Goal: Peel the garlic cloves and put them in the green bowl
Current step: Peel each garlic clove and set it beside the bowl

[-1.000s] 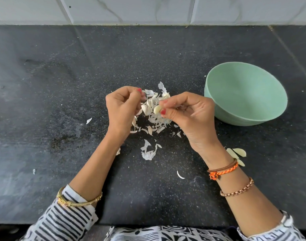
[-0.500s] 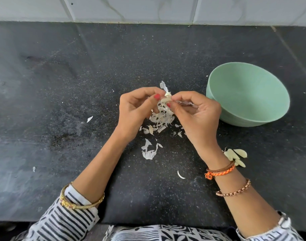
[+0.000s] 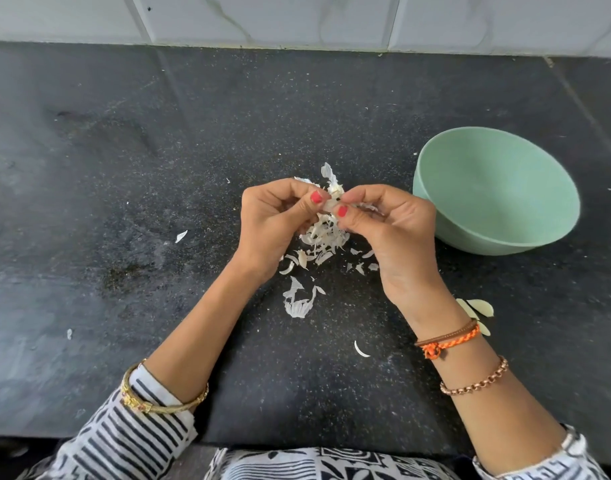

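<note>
Both hands met over a dark speckled countertop [image 3: 158,168], sharing a pinch on one small garlic clove [image 3: 332,203] held between their thumb tips and curled forefingers. On the near-left of the clove, the left hand [image 3: 273,223] had its fingers folded inward, thumb pressed to the clove; on the near-right, the right hand [image 3: 394,233] gripped it the same way. Directly beneath the pinch lay a heap of white papery garlic skins [image 3: 323,237], with loose flakes scattered nearer the person. Right of the pinch, just beyond the right hand's knuckles, sat the green bowl [image 3: 498,192], upright on the counter, its visible interior showing only bare green. A few pale peeled cloves [image 3: 479,308] lay on the counter near the right wrist, partly hidden behind it, outside the bowl. That wrist wore an orange braided band [image 3: 448,342] and a copper chain [image 3: 474,379]; the left forearm wore a gold bangle [image 3: 158,403] over a black-and-white striped sleeve [image 3: 124,438]. Pale wall tiles [image 3: 297,19] ran along the far edge.
</note>
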Demonstrator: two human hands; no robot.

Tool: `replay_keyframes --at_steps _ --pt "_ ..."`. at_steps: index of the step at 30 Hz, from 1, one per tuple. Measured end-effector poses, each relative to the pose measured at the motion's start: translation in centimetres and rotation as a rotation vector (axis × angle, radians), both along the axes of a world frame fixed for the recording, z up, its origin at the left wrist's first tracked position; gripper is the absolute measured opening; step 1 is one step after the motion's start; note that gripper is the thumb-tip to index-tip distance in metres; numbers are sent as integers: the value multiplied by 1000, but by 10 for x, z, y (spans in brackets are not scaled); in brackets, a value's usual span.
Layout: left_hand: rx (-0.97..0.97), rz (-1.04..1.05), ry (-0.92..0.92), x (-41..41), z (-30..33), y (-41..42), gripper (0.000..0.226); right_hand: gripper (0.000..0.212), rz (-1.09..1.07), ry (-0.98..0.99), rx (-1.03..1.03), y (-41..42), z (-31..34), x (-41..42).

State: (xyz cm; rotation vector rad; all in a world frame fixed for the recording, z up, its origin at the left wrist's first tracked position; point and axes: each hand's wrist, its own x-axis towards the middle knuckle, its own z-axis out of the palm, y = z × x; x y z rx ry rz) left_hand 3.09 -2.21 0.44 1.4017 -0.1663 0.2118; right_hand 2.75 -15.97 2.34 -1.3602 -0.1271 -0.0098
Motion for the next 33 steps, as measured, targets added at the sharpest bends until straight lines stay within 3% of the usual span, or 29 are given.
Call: replay_keyframes --at_steps 4,10,12,15,16,20,26,33 --pt "-104 -43 93 -1 2 -3 26 23 78 160 144 -1 2 0" --pt "-227 -100 193 0 3 -5 27 15 142 211 242 0 2 0" --pt "-222 -51 216 0 2 -7 26 19 26 21 64 -1 0 -1" --pt "-163 154 260 4 0 -1 22 16 -188 -491 -384 -2 -6 -2" --pt "-126 220 245 6 0 4 20 15 -197 -526 -425 0 -8 -3" --pt "-105 271 142 5 2 6 20 15 -182 -439 -497 4 -14 -2" --pt "-63 259 141 3 -1 -1 20 22 -210 -505 -752 0 -20 3" --pt "-23 173 83 -1 -1 -6 22 21 -164 -417 -524 2 -19 3"
